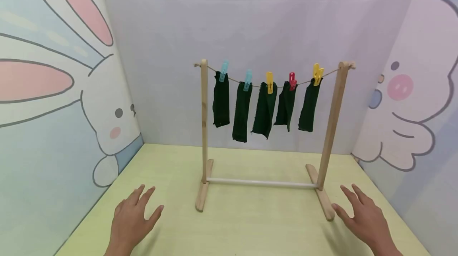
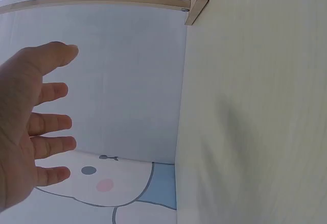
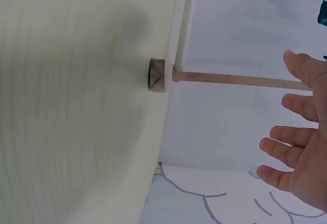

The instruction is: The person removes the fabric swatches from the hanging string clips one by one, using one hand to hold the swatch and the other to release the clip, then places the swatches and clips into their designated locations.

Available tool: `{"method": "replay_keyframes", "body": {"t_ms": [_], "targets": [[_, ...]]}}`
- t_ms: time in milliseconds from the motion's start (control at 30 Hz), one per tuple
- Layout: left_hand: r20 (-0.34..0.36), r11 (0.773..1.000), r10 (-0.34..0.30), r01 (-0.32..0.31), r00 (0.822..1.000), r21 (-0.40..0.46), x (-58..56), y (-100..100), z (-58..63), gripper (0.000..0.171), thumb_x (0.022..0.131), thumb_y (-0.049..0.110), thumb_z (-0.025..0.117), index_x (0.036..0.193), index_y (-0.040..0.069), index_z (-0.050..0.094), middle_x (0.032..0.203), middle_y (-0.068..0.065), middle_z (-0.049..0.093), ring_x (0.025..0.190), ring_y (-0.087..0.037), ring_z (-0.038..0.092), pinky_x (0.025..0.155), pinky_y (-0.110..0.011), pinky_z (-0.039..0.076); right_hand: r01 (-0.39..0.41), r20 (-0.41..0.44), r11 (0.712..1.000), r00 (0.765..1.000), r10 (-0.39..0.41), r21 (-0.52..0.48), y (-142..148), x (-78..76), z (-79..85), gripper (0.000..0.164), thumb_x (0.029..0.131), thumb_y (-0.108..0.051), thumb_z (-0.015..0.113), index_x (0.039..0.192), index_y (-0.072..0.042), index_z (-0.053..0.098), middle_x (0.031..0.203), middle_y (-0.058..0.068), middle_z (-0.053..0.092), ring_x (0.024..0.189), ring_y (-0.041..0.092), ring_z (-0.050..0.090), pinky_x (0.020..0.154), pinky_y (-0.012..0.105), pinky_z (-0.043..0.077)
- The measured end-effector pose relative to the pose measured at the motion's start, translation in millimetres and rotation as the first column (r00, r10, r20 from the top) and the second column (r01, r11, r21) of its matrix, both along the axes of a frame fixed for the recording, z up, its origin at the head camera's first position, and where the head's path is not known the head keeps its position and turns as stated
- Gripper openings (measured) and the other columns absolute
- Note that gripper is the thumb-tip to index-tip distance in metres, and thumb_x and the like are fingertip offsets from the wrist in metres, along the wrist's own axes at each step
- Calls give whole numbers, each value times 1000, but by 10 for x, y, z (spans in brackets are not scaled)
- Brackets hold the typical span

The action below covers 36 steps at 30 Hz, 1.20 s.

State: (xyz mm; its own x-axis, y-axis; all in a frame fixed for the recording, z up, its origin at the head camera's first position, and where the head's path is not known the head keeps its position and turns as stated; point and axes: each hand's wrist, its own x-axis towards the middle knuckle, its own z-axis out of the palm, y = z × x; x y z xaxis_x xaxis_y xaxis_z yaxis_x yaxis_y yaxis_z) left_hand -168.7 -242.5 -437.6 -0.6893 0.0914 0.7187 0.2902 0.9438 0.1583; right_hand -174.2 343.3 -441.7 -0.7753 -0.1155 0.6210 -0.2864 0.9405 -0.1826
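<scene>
Several dark green cloth strips (image 1: 265, 109) hang from a sagging string (image 1: 234, 80) between two wooden posts. Pegs hold them: two light blue clothespins (image 1: 247, 80) at the left, a yellow clothespin (image 1: 270, 82) in the middle, then a red clothespin (image 1: 292, 81) and a yellow clothespin (image 1: 317, 74) at the right. My left hand (image 1: 131, 218) is held above the table, left of the rack, fingers spread and nothing in it. Near the foot of the right post (image 1: 332, 128), my right hand (image 1: 366, 218) is likewise spread and holds nothing.
The rack's left post (image 1: 204, 121) and right post stand on wooden feet (image 1: 202, 196), joined low down by a white rod (image 1: 262, 183). A pale yellow table (image 1: 264, 224) lies beneath. Behind is a plain light wall (image 1: 257, 21); cartoon-printed panels (image 1: 39, 160) flank both sides.
</scene>
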Motion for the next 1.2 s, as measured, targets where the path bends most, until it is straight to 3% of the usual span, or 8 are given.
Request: {"method": "replay_keyframes", "body": {"t_ms": [200, 333, 433, 567, 700, 867, 1000, 1200], "targets": [[-101, 994, -71, 78, 992, 72, -45, 69, 0, 46, 68, 27, 76, 106, 4, 66, 104, -21, 63, 81, -37, 63, 61, -57, 44, -21, -28, 994, 999, 18, -111, -177, 3, 80, 48, 79, -21, 74, 118, 1, 57, 115, 30, 52, 94, 52, 49, 62, 66, 35], [-109, 988, -92, 105, 990, 117, -64, 139, 19, 43, 67, 22, 77, 104, 3, 67, 100, -18, 64, 79, -35, 63, 56, -53, 47, -53, -64, 982, 997, 43, -179, -299, -21, 103, 43, 79, -14, 74, 116, 1, 59, 109, 24, 57, 90, 41, 54, 62, 60, 41], [-80, 982, -96, 108, 992, 158, -72, 196, 30, 43, 67, 20, 79, 105, 4, 67, 101, -14, 64, 79, -33, 63, 57, -51, 47, -99, -136, 976, 988, 72, -197, -396, -56, 111, 43, 75, -8, 76, 114, 2, 60, 103, 19, 61, 84, 29, 57, 59, 44, 45], [-30, 971, -97, 101, 995, 217, -89, 285, 73, 42, 70, 20, 79, 107, 7, 67, 104, -11, 64, 78, -31, 64, 57, -47, 48, -184, -245, 953, 962, 124, -241, -512, -122, 157, 45, 68, 3, 76, 111, 4, 62, 98, 16, 63, 84, 3, 56, 62, 20, 42], [8, 958, -111, 105, 994, 267, -129, 368, 131, 40, 74, 20, 78, 109, 8, 65, 106, -11, 63, 80, -30, 64, 58, -44, 49, -243, -277, 899, 950, 145, -364, -628, -182, 233, 44, 68, 12, 73, 110, 5, 63, 97, 14, 64, 85, -10, 53, 65, 10, 40], [13, 936, -136, 124, 991, 331, -183, 456, 200, 38, 75, 17, 77, 110, 9, 65, 107, -11, 62, 94, -31, 61, 67, -48, 49, -275, -254, 821, 953, 165, -500, -799, -223, 323, 41, 73, 16, 68, 112, 5, 62, 97, 9, 65, 83, -4, 56, 67, 10, 41], [-19, 919, -169, 165, 985, 359, -236, 542, 258, 36, 76, 14, 77, 110, 6, 65, 106, -10, 63, 94, -28, 61, 70, -47, 48, -303, -237, 765, 951, 200, -568, -993, -197, 485, 35, 76, 18, 63, 110, 9, 60, 97, 13, 64, 82, 0, 56, 68, 10, 41], [-82, 892, -215, 230, 973, 388, -333, 677, 332, 34, 75, 11, 77, 107, 3, 66, 103, -8, 65, 89, -25, 62, 68, -45, 49, -373, -249, 637, 927, 279, -674, -1242, -164, 712, 28, 82, 19, 56, 109, 17, 55, 97, 21, 63, 84, 6, 58, 70, 13, 44]]}}
